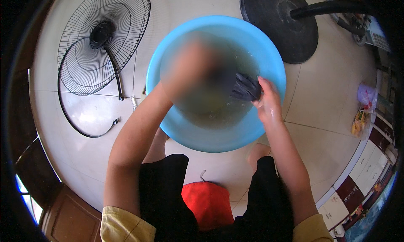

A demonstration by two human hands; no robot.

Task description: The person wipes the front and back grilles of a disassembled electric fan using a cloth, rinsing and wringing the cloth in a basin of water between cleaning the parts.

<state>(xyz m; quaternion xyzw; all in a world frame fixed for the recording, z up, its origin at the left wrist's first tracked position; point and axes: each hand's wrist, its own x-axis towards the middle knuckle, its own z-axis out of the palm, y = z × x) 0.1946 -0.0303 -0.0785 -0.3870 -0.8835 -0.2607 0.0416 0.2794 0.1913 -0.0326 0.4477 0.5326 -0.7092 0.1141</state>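
A round light-blue plastic basin (217, 141) of cloudy water (217, 115) stands on the floor before me. My right hand (269, 99), wet at the wrist, grips a dark, soaked cloth (246, 87) between thumb and fingers at the basin's right side. My left hand (195, 62) is over the basin, left of the cloth. A blur covers this hand and the dark patch beside it, so its fingers and what they hold cannot be made out.
To the left, a black wire fan guard (98, 68) lies on the tiles with a loose black ring band (72, 125). At upper right is a round black stand base (277, 27) with a pole. Something red (206, 204) sits between my legs. Snack packets (359, 122) lie far right.
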